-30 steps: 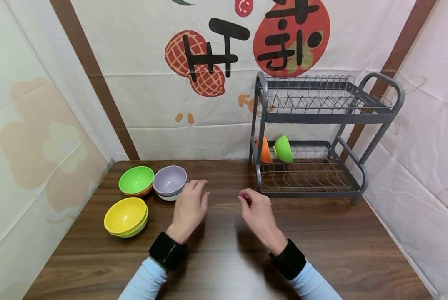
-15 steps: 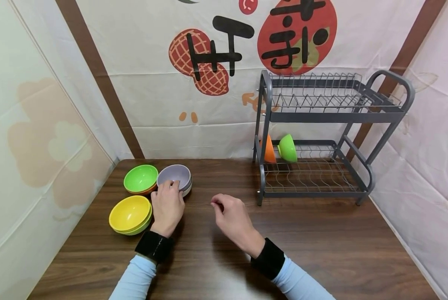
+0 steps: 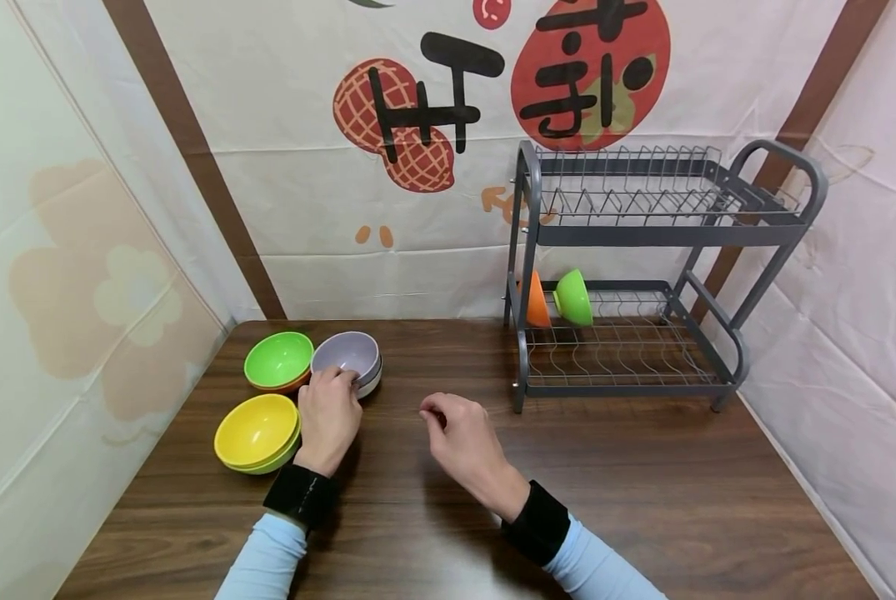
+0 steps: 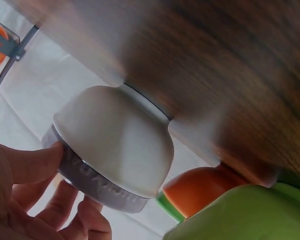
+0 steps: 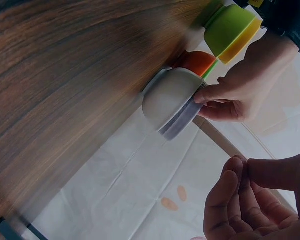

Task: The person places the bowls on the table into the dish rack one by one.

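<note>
A purple-grey bowl is nested in a white bowl at the back left of the table. My left hand pinches the purple-grey bowl's near rim. In the left wrist view the thumb lies on its outside and the other fingers reach to its inner side. The white bowl's foot stands at the tabletop. To the right, my right hand is held over the table, holding nothing. Its fingers are curled, thumb tip against the fingertips, as the right wrist view shows for that hand.
A green bowl sits in an orange one. In front, a yellow bowl sits in a lime-green bowl. A two-tier dish rack stands back right, with an orange bowl and a green bowl on its lower tier.
My left hand has moved left from beside the nested bowls and taken hold of the purple-grey bowl's rim. My right hand has shifted left. The view has swung slightly.
</note>
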`<control>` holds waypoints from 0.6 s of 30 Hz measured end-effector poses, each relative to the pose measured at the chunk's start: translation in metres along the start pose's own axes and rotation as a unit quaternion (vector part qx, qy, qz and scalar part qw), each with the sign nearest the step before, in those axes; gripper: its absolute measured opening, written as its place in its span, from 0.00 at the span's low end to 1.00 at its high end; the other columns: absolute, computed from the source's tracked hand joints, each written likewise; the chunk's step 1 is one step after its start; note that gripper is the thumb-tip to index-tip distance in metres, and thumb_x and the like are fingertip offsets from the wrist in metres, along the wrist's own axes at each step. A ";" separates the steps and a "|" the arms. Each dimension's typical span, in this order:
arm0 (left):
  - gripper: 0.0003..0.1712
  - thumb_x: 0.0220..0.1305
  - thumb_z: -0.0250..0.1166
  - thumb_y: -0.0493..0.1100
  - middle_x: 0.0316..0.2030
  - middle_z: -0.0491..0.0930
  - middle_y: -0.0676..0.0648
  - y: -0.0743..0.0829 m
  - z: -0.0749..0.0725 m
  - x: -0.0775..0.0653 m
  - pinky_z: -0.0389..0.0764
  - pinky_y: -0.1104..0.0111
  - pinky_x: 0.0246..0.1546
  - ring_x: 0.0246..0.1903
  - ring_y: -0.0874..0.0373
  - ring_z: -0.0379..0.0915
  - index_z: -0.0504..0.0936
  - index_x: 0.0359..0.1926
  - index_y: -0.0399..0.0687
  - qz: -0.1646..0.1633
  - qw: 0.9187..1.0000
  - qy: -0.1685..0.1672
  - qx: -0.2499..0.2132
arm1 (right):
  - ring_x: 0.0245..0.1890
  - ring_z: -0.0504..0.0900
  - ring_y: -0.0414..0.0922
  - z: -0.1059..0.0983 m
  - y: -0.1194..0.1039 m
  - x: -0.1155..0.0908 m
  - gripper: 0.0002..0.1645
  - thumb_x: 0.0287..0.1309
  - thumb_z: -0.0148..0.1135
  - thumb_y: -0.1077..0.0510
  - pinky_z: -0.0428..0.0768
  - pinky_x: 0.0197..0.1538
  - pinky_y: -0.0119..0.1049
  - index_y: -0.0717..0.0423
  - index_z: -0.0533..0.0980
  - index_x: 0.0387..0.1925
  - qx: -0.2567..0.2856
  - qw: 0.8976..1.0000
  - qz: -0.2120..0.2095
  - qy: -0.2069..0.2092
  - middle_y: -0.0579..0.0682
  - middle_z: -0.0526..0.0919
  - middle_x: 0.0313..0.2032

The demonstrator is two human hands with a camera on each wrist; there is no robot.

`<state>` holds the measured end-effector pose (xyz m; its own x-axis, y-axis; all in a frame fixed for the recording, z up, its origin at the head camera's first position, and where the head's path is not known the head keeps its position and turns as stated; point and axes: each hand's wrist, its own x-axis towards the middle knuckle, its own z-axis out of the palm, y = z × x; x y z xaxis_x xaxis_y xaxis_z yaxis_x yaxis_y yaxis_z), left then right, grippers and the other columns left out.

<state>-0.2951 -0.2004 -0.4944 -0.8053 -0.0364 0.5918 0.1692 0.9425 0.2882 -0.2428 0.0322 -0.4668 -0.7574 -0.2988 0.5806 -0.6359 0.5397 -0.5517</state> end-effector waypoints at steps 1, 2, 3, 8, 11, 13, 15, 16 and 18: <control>0.06 0.63 0.69 0.30 0.39 0.84 0.36 0.000 0.000 0.000 0.75 0.43 0.39 0.45 0.34 0.78 0.89 0.41 0.34 -0.002 1.000 0.000 -0.002 | 0.29 0.79 0.34 0.000 0.000 0.000 0.03 0.69 0.68 0.65 0.79 0.34 0.28 0.56 0.86 0.40 -0.001 1.000 0.002 -0.001 0.44 0.86 0.33; 0.06 0.63 0.69 0.30 0.39 0.84 0.36 -0.001 -0.001 0.001 0.75 0.43 0.39 0.45 0.35 0.78 0.90 0.41 0.35 -0.003 1.000 0.000 -0.004 | 0.30 0.79 0.34 -0.001 0.000 0.000 0.03 0.69 0.68 0.65 0.79 0.34 0.28 0.57 0.86 0.40 -0.001 1.000 0.003 -0.002 0.45 0.86 0.33; 0.07 0.63 0.69 0.30 0.39 0.84 0.36 -0.002 -0.001 0.001 0.75 0.43 0.39 0.45 0.35 0.78 0.90 0.41 0.35 -0.003 1.000 0.003 -0.006 | 0.30 0.79 0.34 -0.001 -0.001 0.000 0.03 0.69 0.68 0.65 0.79 0.34 0.28 0.56 0.86 0.40 -0.002 1.000 0.005 -0.003 0.45 0.86 0.33; 0.08 0.63 0.69 0.30 0.38 0.85 0.39 -0.005 -0.001 0.001 0.77 0.44 0.38 0.42 0.36 0.79 0.91 0.41 0.36 -0.002 0.999 0.028 -0.023 | 0.31 0.80 0.34 -0.001 -0.001 -0.001 0.03 0.69 0.68 0.65 0.80 0.35 0.28 0.55 0.85 0.40 -0.001 1.000 0.008 -0.006 0.45 0.86 0.34; 0.08 0.63 0.69 0.30 0.37 0.85 0.40 -0.005 -0.002 -0.002 0.77 0.45 0.37 0.40 0.38 0.79 0.92 0.41 0.36 0.002 0.999 0.043 -0.030 | 0.31 0.81 0.34 -0.002 -0.001 -0.001 0.04 0.69 0.68 0.66 0.81 0.35 0.28 0.55 0.85 0.40 -0.001 1.000 0.005 -0.004 0.46 0.87 0.34; 0.08 0.62 0.70 0.30 0.37 0.85 0.40 -0.005 -0.002 -0.003 0.77 0.46 0.36 0.40 0.38 0.79 0.92 0.41 0.36 0.006 0.998 0.050 -0.030 | 0.31 0.82 0.35 -0.003 -0.001 -0.001 0.04 0.68 0.69 0.66 0.81 0.36 0.29 0.55 0.85 0.40 -0.002 1.000 0.003 -0.002 0.47 0.87 0.35; 0.07 0.62 0.70 0.30 0.36 0.85 0.40 -0.004 -0.003 -0.003 0.77 0.46 0.36 0.39 0.38 0.79 0.92 0.41 0.36 0.010 0.998 0.055 -0.032 | 0.31 0.82 0.35 -0.003 0.000 -0.001 0.04 0.68 0.68 0.66 0.81 0.36 0.29 0.56 0.85 0.40 -0.002 1.000 0.003 -0.002 0.48 0.87 0.35; 0.07 0.62 0.71 0.30 0.36 0.85 0.40 -0.004 -0.003 -0.003 0.77 0.46 0.36 0.39 0.38 0.79 0.92 0.41 0.36 0.011 0.998 0.059 -0.033 | 0.31 0.82 0.35 -0.004 0.000 -0.001 0.03 0.68 0.68 0.66 0.81 0.36 0.29 0.56 0.85 0.40 -0.004 1.000 0.003 -0.002 0.47 0.87 0.35; 0.07 0.61 0.71 0.30 0.35 0.85 0.40 -0.003 -0.004 -0.003 0.77 0.46 0.36 0.39 0.38 0.79 0.92 0.40 0.37 0.016 0.997 0.066 -0.034 | 0.31 0.81 0.35 -0.004 0.001 -0.001 0.03 0.69 0.68 0.66 0.81 0.36 0.30 0.56 0.85 0.40 -0.003 1.000 0.003 -0.002 0.48 0.87 0.35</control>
<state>-0.2909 -0.2049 -0.4940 -0.7175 -0.0555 0.6943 0.2351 0.9190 0.3165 -0.2419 0.0361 -0.4650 -0.7622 -0.2983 0.5745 -0.6300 0.5457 -0.5525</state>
